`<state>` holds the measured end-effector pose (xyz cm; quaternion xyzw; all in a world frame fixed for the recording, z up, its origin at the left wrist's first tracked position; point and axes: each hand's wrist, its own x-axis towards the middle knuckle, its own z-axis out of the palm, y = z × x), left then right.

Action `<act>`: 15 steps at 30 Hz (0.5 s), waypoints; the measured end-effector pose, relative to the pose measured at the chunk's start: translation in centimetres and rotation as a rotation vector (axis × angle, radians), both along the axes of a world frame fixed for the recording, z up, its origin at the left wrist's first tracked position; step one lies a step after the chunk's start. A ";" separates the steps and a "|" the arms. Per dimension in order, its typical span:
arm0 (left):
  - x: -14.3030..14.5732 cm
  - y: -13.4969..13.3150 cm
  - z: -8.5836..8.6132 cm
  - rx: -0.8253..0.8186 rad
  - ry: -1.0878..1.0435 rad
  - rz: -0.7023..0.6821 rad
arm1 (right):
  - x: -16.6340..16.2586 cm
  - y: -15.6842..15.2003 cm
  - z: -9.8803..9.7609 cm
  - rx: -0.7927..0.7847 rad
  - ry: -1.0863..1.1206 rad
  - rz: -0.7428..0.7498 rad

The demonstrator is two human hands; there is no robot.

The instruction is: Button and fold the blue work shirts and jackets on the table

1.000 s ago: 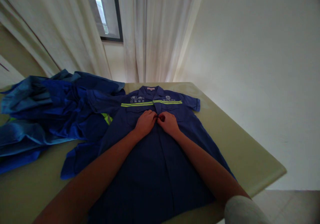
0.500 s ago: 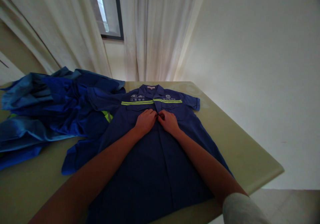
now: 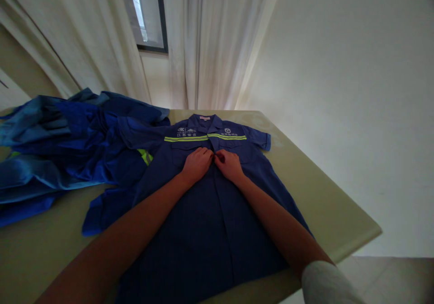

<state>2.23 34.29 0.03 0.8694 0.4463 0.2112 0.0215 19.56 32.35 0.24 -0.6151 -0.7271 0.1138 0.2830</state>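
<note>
"Where's the work shirt (image 3: 193, 218)?"

"Front up on the pale green table (image 3: 322, 200), navy, short-sleeved, collar (image 3: 216, 124) at the far end. Its sleeve on the left meets a heap of blue garments (image 3: 91, 146)."

"And the hands?"

"Together at mid-chest. The left hand (image 3: 197, 165) and right hand (image 3: 229, 165) each have thumb and fingers drawn into a narrow pinch on the front placket (image 3: 220, 204) — nearly touching each other. Whether there's a button between the fingertips, I can't tell; they hide it."

"Any writing?"

"On the left of the chest, a pale two-part logo (image 3: 186, 131) over a row of Chinese characters, too blurred to read surely. On the right, a round emblem (image 3: 228, 131) above another blurred line."

"What runs beneath those?"

"A reflective stripe (image 3: 186, 138), lime yellow with a grey middle, crossing above the chest pockets. Inside the collar sits a whitish label (image 3: 205, 118) with reddish print — far too small to make out."
</note>
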 end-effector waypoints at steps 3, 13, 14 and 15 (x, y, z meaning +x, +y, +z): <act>-0.1 0.1 0.0 -0.019 -0.070 0.028 | 0.3 0.2 0.0 0.015 0.155 0.094; -0.1 1.3 -0.6 -0.213 -0.423 -0.013 | 0.1 1.1 -0.4 -0.029 0.196 0.084; -0.1 1.3 -0.6 -0.228 -0.444 -0.007 | 0.0 1.0 -0.3 -0.023 0.160 0.084; -0.1 1.3 -0.7 -0.245 -0.457 0.001 | 0.0 0.9 -0.2 -0.017 0.129 0.084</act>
